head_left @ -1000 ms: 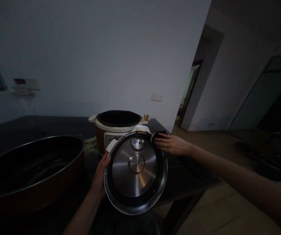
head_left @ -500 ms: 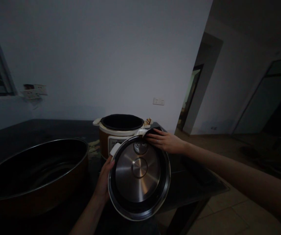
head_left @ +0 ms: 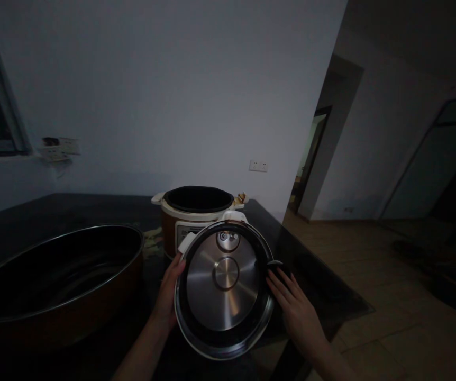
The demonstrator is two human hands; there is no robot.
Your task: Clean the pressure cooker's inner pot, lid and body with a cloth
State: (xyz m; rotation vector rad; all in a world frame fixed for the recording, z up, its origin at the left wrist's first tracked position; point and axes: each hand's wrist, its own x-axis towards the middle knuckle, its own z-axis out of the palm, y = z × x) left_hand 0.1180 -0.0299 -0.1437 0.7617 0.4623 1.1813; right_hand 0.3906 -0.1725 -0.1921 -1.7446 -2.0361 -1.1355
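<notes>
The round pot lid (head_left: 222,304) is held up on edge, its brushed metal inner face and dark ring turned toward me. My left hand (head_left: 167,293) grips its left rim, just below a white tab (head_left: 187,242). On the right rim, my right hand (head_left: 294,301) presses a dark cloth (head_left: 279,269) with its fingers; the cloth is mostly hidden and dim. Behind the lid stands a brown and white electric cooker (head_left: 169,228) with its top uncovered and a dark inside; the lid covers part of its front panel.
A large brown pot (head_left: 111,288) with a dark inside stands on the left of the dark table (head_left: 87,203). Greenish patterned material (head_left: 153,242) lies between pot and cooker. A wall with a socket (head_left: 258,166) rises behind; the table's right edge drops to a tiled floor (head_left: 386,323).
My right hand has moved with the dark cloth from the lid's top rim down to its right rim. My left hand keeps its hold, and the lid has hardly moved.
</notes>
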